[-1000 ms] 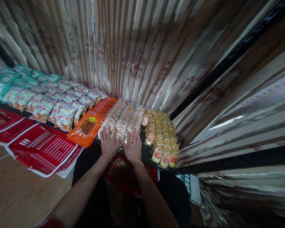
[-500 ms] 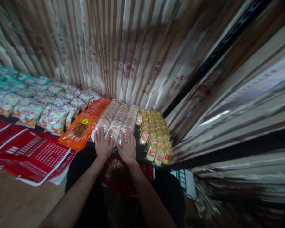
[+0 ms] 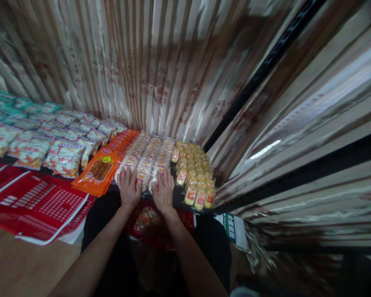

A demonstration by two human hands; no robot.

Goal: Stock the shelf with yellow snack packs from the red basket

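Note:
Several rows of white wrapped snack packs lie on a dark shelf. At the front of the left row rests my left hand, fingers stretched out and pointing away from me. My right hand lies flat against the front of the right row, its fingers also extended. Neither hand is wrapped around a pack. Left of the packs is a flat orange snack bag with brown sticks showing through its window. Yellow wrapped snacks stand in rows to the right.
White snack bags and teal ones fill the shelf's left side. A red plastic bag hangs below the front edge. Crinkled striped sheeting backs the shelf. A black metal post rises at the right.
The view has shifted slightly, moving the shelf goods left in the picture. Both hands remain at the front of the white packs; my left hand sits slightly farther left along them.

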